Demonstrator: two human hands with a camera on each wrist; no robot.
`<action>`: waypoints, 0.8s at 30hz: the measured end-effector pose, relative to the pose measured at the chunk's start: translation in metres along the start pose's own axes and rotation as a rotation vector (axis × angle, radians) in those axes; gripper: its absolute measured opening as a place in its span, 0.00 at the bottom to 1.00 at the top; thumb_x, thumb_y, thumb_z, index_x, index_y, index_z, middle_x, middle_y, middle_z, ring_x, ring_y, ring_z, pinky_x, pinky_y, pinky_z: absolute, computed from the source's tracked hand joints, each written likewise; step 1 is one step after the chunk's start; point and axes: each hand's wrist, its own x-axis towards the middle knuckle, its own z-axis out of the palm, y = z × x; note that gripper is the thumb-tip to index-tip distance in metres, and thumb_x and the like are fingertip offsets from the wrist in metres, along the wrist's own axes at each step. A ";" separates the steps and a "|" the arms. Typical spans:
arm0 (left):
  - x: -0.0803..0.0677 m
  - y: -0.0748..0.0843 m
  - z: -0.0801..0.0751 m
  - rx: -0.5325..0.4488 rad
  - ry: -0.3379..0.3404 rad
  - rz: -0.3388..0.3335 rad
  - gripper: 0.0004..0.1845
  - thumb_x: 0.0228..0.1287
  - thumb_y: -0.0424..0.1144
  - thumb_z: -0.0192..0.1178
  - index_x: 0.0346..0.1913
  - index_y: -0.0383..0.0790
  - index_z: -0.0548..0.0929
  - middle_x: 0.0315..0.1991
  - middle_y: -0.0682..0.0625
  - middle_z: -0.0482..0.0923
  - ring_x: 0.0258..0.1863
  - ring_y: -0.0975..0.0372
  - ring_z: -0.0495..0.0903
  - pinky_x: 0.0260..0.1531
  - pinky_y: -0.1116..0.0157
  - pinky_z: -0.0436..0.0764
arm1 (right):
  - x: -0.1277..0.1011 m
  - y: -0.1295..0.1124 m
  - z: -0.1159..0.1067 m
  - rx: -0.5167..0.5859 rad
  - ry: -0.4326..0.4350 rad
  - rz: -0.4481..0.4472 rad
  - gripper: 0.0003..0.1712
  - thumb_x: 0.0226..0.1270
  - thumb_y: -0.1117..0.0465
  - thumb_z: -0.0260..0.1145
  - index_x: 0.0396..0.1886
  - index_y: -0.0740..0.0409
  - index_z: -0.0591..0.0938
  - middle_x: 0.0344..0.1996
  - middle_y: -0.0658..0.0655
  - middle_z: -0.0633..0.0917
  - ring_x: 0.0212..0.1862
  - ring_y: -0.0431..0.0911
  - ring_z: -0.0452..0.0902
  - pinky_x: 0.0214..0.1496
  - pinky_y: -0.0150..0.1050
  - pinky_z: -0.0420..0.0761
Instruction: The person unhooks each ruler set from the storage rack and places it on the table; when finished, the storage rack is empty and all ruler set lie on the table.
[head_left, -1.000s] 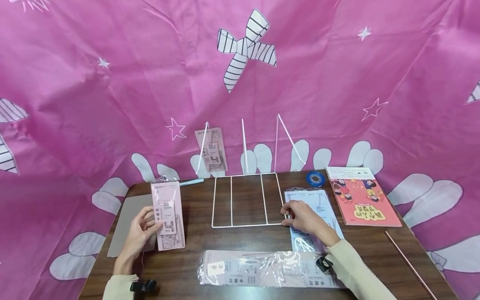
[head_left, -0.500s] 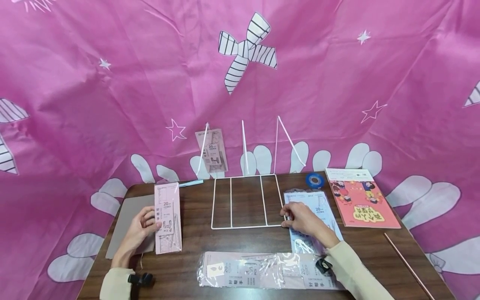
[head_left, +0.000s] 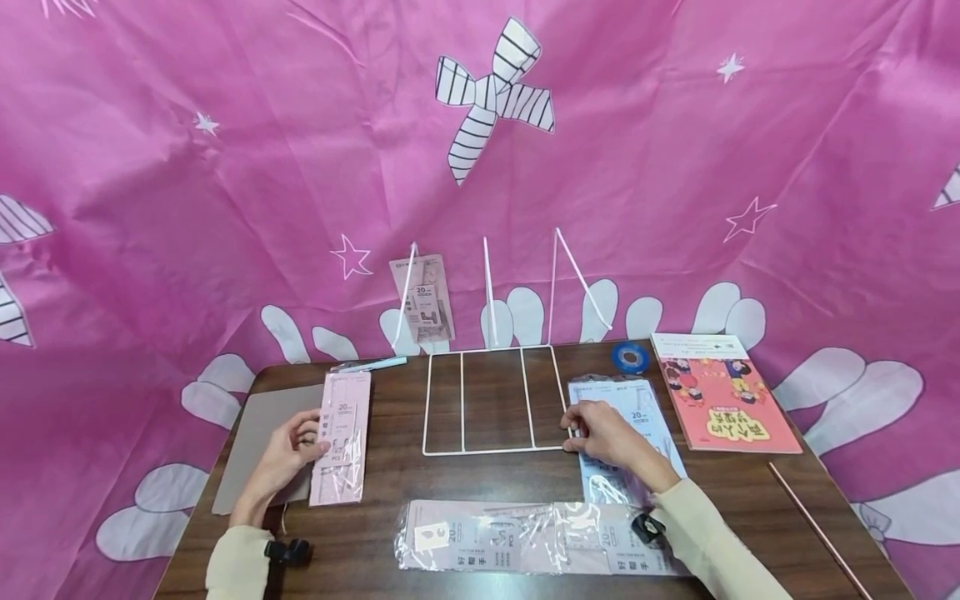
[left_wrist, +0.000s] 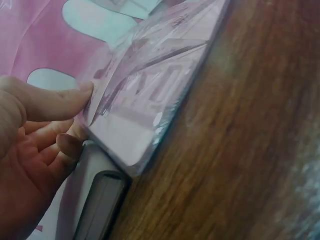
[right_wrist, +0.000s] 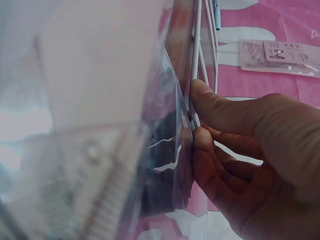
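My left hand [head_left: 281,458] pinches the left edge of a pink ruler-set pack [head_left: 347,429] in clear plastic. In the left wrist view the thumb lies along that pack's edge [left_wrist: 145,105], close by a thick grey book [left_wrist: 100,205]. A white wire rack [head_left: 495,451] stands mid-table, with slanted and upright wires at its back. Another pink ruler-set pack [head_left: 426,302] is upright behind its left side. My right hand [head_left: 611,437] pinches the rack's front right corner; the thumb and fingers meet at the white wire [right_wrist: 196,55] in the right wrist view.
Blue ruler-set packs [head_left: 637,408] lie under my right hand. More pink packs [head_left: 480,537] line the front. A blue tape roll [head_left: 631,357], a red book [head_left: 731,408] and a thin rod [head_left: 817,527] are at right. A light-blue pen [head_left: 382,363] lies back left; the grey book [head_left: 258,450] is left.
My left hand has shifted the pink ruler-set pack slightly right and turned it, its top now leaning more to the right. The right hand stays at the rack's corner.
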 end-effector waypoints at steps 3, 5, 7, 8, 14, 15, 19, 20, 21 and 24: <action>0.000 0.005 0.003 0.123 0.019 -0.022 0.35 0.59 0.17 0.67 0.70 0.17 0.67 0.44 0.31 0.81 0.35 0.67 0.79 0.34 0.74 0.78 | 0.000 0.001 0.001 -0.003 -0.006 -0.001 0.13 0.55 0.62 0.83 0.35 0.58 0.86 0.24 0.46 0.78 0.27 0.35 0.68 0.30 0.33 0.72; 0.000 0.007 0.006 0.202 0.036 -0.033 0.36 0.60 0.18 0.68 0.71 0.20 0.68 0.45 0.32 0.81 0.36 0.66 0.78 0.35 0.74 0.77 | 0.001 0.001 0.001 -0.003 -0.006 -0.003 0.13 0.55 0.62 0.83 0.35 0.58 0.86 0.24 0.46 0.78 0.28 0.35 0.69 0.30 0.33 0.73; -0.001 0.009 0.008 0.271 0.045 -0.038 0.36 0.61 0.19 0.68 0.72 0.22 0.68 0.46 0.34 0.81 0.37 0.64 0.78 0.37 0.74 0.77 | 0.001 0.001 0.001 -0.004 -0.004 -0.004 0.13 0.55 0.62 0.83 0.35 0.58 0.86 0.24 0.45 0.78 0.28 0.35 0.69 0.30 0.33 0.72; -0.001 0.010 0.009 0.298 0.052 -0.038 0.36 0.61 0.19 0.68 0.73 0.23 0.68 0.47 0.34 0.81 0.38 0.63 0.78 0.37 0.73 0.77 | 0.001 0.001 0.001 -0.007 -0.002 -0.005 0.13 0.55 0.62 0.84 0.35 0.58 0.86 0.24 0.45 0.78 0.27 0.35 0.69 0.30 0.33 0.72; -0.001 0.014 0.012 0.414 0.067 -0.013 0.37 0.59 0.18 0.69 0.72 0.26 0.69 0.49 0.36 0.79 0.40 0.56 0.81 0.40 0.69 0.79 | 0.001 0.000 0.000 -0.010 0.012 -0.010 0.13 0.54 0.63 0.84 0.34 0.57 0.86 0.23 0.46 0.78 0.26 0.35 0.68 0.30 0.33 0.72; -0.001 0.015 0.012 0.425 0.067 -0.005 0.37 0.58 0.18 0.70 0.72 0.26 0.70 0.49 0.36 0.80 0.40 0.55 0.81 0.40 0.67 0.80 | 0.001 0.000 0.000 -0.009 0.016 -0.013 0.14 0.53 0.63 0.84 0.34 0.57 0.85 0.23 0.46 0.78 0.26 0.35 0.68 0.30 0.34 0.72; -0.003 0.019 0.013 0.449 0.074 0.017 0.36 0.56 0.17 0.70 0.69 0.27 0.72 0.47 0.36 0.80 0.40 0.53 0.84 0.38 0.65 0.82 | 0.000 0.000 0.000 -0.004 0.025 -0.026 0.14 0.53 0.63 0.84 0.33 0.58 0.85 0.23 0.47 0.78 0.26 0.35 0.68 0.30 0.34 0.72; -0.003 0.020 0.013 0.456 0.079 0.023 0.36 0.55 0.17 0.71 0.69 0.26 0.73 0.47 0.36 0.81 0.40 0.53 0.84 0.36 0.66 0.82 | 0.000 0.000 0.000 -0.005 0.024 -0.027 0.14 0.53 0.63 0.84 0.33 0.58 0.85 0.23 0.47 0.78 0.26 0.35 0.68 0.30 0.34 0.72; -0.003 0.021 0.014 0.458 0.090 0.033 0.35 0.55 0.16 0.71 0.68 0.26 0.74 0.46 0.36 0.81 0.40 0.52 0.84 0.34 0.66 0.83 | 0.000 0.000 0.000 -0.004 0.022 -0.027 0.14 0.53 0.63 0.84 0.34 0.58 0.85 0.23 0.47 0.79 0.26 0.35 0.69 0.30 0.34 0.72; -0.001 0.024 0.015 0.482 0.123 0.074 0.33 0.53 0.16 0.71 0.65 0.27 0.77 0.45 0.37 0.82 0.39 0.50 0.84 0.33 0.66 0.83 | 0.000 0.000 -0.001 -0.004 0.017 -0.023 0.14 0.54 0.63 0.84 0.34 0.58 0.86 0.23 0.47 0.79 0.26 0.35 0.69 0.30 0.33 0.72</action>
